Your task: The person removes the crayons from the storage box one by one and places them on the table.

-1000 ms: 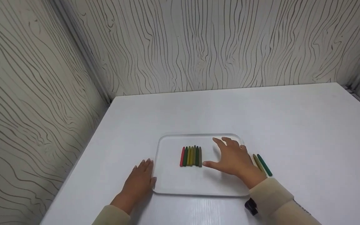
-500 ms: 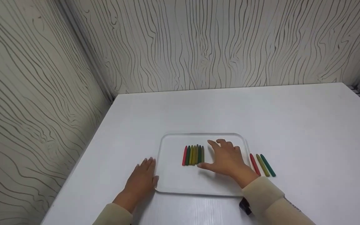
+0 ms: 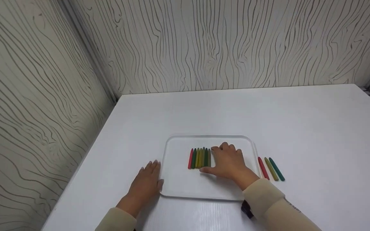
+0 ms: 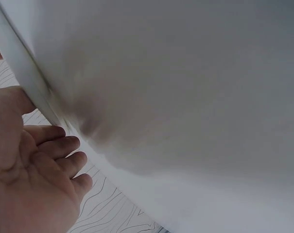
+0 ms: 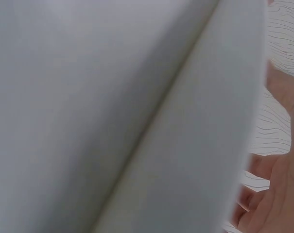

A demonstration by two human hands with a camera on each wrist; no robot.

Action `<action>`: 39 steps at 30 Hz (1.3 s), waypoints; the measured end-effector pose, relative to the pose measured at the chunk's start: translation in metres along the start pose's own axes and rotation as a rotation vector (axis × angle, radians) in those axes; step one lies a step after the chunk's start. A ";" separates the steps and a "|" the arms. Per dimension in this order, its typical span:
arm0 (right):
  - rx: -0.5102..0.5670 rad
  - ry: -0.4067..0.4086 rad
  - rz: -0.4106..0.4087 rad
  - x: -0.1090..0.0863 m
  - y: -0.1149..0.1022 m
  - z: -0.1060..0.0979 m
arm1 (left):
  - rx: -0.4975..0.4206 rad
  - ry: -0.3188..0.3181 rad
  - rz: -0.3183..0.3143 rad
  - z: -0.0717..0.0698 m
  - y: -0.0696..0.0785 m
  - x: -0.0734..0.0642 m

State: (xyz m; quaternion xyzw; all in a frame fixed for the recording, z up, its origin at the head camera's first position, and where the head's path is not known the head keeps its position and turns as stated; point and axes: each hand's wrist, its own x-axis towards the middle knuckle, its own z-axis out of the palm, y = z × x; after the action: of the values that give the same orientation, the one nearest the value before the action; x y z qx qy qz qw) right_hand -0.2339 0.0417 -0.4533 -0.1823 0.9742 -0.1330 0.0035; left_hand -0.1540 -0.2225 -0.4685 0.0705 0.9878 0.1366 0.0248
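Note:
A row of several crayons (image 3: 199, 158), red, dark green and olive, lies side by side in a white tray (image 3: 178, 184). My right hand (image 3: 228, 160) is low over the tray at the row's right end. Its thumb lies by the crayons' near ends and its index fingertip by their far ends, with the other fingers bent. My left hand (image 3: 144, 184) rests flat beside the tray's left edge, thumb at the rim. In the left wrist view the left hand's palm (image 4: 30, 184) shows with slightly bent fingers. The right wrist view shows only part of the right hand (image 5: 278, 184).
Three crayons, one red (image 3: 263, 168), one olive (image 3: 271, 168) and one green (image 3: 277, 169), lie on the white table (image 3: 316, 138) right of the tray. A small black object (image 3: 246, 209) shows under the right sleeve. Wood-patterned panels (image 3: 204, 45) stand behind and to the left.
My right hand has moved left to the row's right end, its fingers bending more. The red crayon right of the tray has come out from behind it. My left hand stays by the tray.

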 end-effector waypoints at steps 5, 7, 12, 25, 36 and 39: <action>0.025 0.004 0.005 0.002 0.000 0.001 | 0.007 -0.006 -0.005 0.001 0.000 0.001; 0.040 0.003 0.012 0.002 0.001 0.001 | 0.009 -0.005 -0.003 0.000 0.000 0.001; 0.078 -0.009 0.022 0.004 0.003 0.003 | -0.008 0.004 0.020 0.000 -0.001 -0.001; 0.310 -0.079 0.064 0.007 0.009 -0.004 | -0.004 0.013 0.043 0.000 -0.002 -0.001; 0.438 -0.050 0.134 0.004 0.012 -0.004 | 0.005 0.014 0.042 -0.001 0.000 -0.003; 0.458 -0.033 0.129 0.004 0.013 -0.006 | 0.008 0.015 0.040 0.000 -0.001 -0.003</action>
State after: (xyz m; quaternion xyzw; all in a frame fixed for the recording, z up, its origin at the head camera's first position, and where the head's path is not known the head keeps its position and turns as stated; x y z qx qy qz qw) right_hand -0.2423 0.0541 -0.4508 -0.1162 0.9281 -0.3470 0.0691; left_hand -0.1517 -0.2242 -0.4683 0.0894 0.9869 0.1337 0.0146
